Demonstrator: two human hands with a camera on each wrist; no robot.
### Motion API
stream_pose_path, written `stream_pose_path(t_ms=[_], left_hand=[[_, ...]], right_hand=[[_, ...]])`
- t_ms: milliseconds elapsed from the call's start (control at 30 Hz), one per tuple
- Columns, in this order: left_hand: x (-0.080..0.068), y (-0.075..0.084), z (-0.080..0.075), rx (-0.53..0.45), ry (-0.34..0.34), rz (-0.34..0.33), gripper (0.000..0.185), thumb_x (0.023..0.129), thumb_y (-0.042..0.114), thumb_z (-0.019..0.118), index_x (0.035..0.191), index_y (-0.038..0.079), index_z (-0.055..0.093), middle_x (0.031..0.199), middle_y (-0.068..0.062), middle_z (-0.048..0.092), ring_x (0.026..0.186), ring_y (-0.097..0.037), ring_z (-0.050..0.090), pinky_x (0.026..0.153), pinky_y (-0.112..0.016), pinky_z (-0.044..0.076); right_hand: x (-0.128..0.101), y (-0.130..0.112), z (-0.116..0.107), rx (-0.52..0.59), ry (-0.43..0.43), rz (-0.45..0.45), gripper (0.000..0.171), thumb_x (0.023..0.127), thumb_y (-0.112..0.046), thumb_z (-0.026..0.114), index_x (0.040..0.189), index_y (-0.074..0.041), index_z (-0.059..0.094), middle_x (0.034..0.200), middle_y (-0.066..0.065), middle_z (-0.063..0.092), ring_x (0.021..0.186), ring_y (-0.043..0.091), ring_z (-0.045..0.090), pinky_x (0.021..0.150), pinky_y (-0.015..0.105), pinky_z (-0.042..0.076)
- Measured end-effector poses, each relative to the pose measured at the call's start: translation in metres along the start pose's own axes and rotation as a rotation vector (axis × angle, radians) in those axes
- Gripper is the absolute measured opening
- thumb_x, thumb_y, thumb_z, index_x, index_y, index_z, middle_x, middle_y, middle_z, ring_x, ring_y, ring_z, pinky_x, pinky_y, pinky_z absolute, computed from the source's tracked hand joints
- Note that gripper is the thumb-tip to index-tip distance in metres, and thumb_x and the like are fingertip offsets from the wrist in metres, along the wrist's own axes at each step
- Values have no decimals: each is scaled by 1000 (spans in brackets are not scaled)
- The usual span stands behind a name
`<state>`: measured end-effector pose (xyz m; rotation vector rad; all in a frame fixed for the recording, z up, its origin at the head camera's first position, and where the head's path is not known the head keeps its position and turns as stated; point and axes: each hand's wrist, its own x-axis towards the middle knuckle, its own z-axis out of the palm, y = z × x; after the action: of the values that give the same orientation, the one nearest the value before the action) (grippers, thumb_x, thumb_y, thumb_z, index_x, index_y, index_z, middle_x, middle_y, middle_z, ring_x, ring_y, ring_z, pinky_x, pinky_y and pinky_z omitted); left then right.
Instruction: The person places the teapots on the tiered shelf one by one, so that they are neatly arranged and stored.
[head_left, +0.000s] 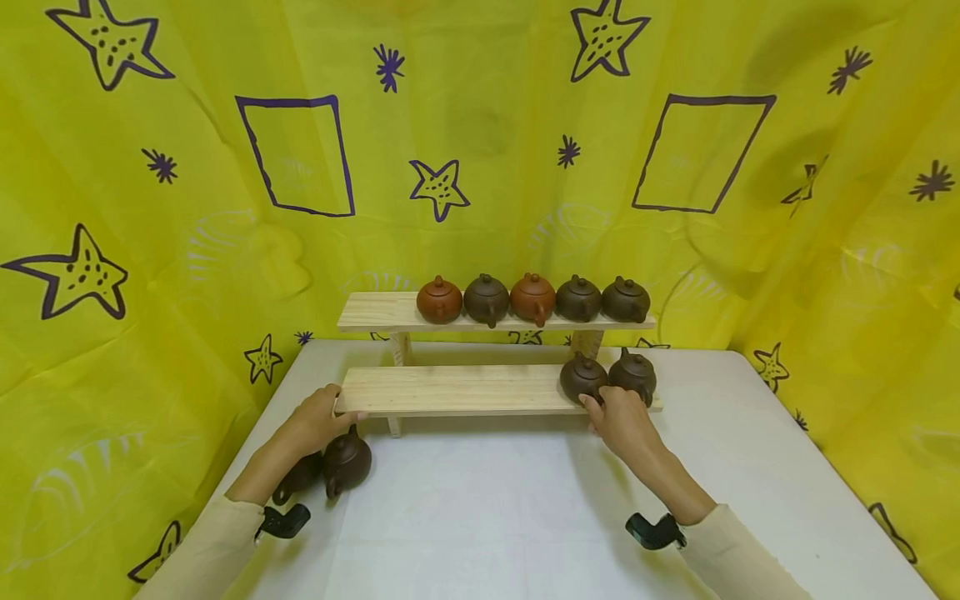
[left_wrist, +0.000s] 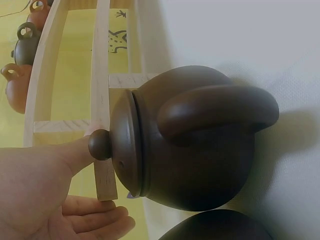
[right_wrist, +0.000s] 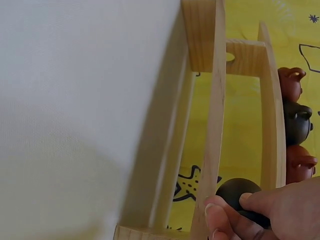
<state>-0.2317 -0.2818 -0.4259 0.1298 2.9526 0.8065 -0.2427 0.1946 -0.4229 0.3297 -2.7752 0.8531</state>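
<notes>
- The right hand (head_left: 622,421) rests at the near edge of the lower shelf (head_left: 457,389), its grip closed on the dark teapot (head_left: 582,377) standing toward the shelf's right end; the right wrist view shows fingers curled round the pot's dark body.
- That pot stands upright, knob up, just beside a second dark teapot (head_left: 633,373) on its right. Where its spout points I cannot tell, as the hand hides the near side.
- The left hand (head_left: 315,417) lies against the shelf's left end, fingers relaxed and grasping nothing; its thumb touches the wood.
- Just near of it, on the white desk (head_left: 487,500), sits a brown teapot (head_left: 347,461), upright in the head view with its handle toward the camera. Another dark pot (head_left: 298,475) sits partly hidden under the wrist.
- Risk, as I judge it: the held pot sits so close to its neighbour that a sideways nudge could knock them together or loosen a lid.
- The shelf edge is close too; a pull toward the near side could tip the pot off onto the desk.
- Five more teapots line the upper shelf (head_left: 375,312).
</notes>
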Motion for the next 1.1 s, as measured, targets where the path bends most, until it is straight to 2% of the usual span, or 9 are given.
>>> stream_pose_path(t_ms=[433,633,667,733,867,967,1033,1100], left_hand=[[-2,-2,0,6,-1,-16,74,104,33,69,141,-24,40,135,-42,54,119,-49,59,98,-59,49],[0,-1,0,7,-3,-22,76,104,34,69,144,-23,39,137,-42,53,121,-49,59,100,-60,49],[0,0,1,8,-8,-28,76,104,34,69,144,-23,38,138,-42,53,122,-49,58,100,-60,48],[0,1,0,8,-17,-40,76,104,35,68,145,-22,38,140,-42,51,123,-49,57,101,-60,48],[0,3,0,4,-32,-48,76,105,36,67,146,-22,37,142,-43,50,125,-51,56,102,-62,47],[0,3,-1,5,-35,-49,77,105,36,67,146,-21,36,143,-43,49,127,-52,55,103,-63,47],[0,3,-1,7,-33,-49,76,105,36,66,146,-21,37,143,-43,49,126,-52,55,102,-62,47],[0,2,0,9,-32,-46,75,106,35,66,146,-22,37,141,-42,50,124,-50,57,100,-61,48]], right_hand=[[6,0,4,-25,1,44,37,105,-18,65,72,-5,59,57,4,64,52,16,64,51,32,44],[5,2,3,-42,4,53,45,103,-21,67,64,-9,50,57,3,50,50,17,50,49,31,38],[4,2,2,-40,-12,60,47,103,-22,67,62,-9,48,56,2,46,50,17,47,49,31,36],[2,4,0,-34,-65,72,49,103,-24,68,60,-9,51,53,0,48,49,16,49,49,31,38],[-5,5,1,-66,-241,97,55,104,-31,67,56,-6,61,46,-3,52,47,14,50,54,32,41],[-9,2,12,-83,-350,94,57,105,-34,66,54,-7,63,43,-4,52,46,14,47,58,31,42],[-12,-4,24,-82,-368,87,57,104,-34,68,54,-9,62,43,-4,52,45,13,46,59,31,42],[-16,-13,38,-24,-387,86,55,102,-31,71,54,-7,61,43,0,55,45,13,46,57,29,42]])
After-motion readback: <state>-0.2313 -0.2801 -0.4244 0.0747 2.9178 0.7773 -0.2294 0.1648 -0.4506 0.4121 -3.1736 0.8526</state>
